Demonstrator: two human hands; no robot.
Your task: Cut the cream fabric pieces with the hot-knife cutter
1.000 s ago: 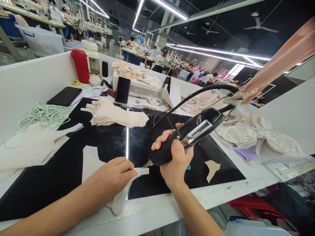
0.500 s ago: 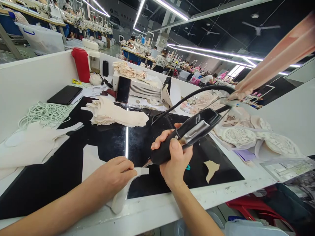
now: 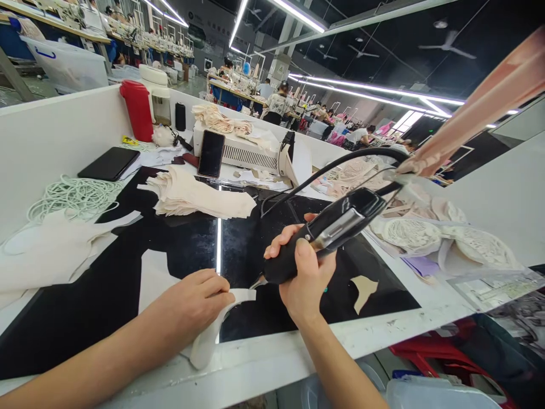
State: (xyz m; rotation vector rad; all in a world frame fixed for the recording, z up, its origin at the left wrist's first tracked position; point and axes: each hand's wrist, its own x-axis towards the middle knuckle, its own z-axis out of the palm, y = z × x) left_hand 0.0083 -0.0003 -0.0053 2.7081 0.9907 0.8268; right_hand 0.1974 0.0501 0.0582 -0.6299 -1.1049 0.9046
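Head view — white fabric [image 3: 245, 295] lies beneath left fingers [image 3: 216, 283].

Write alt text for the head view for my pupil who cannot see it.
The right hand holds a black corded handheld tool, its metal tip close to a cream fabric piece that the left hand holds on a black mat. Beyond lies a stack of cream fabric pieces, with a smartphone standing behind it.

Left grip [image 3: 198, 304] palm-down with fingers [image 3: 217, 285] curled, right grip [image 3: 304, 270] clasped and slightly higher, both forearms [image 3: 106, 355] bare
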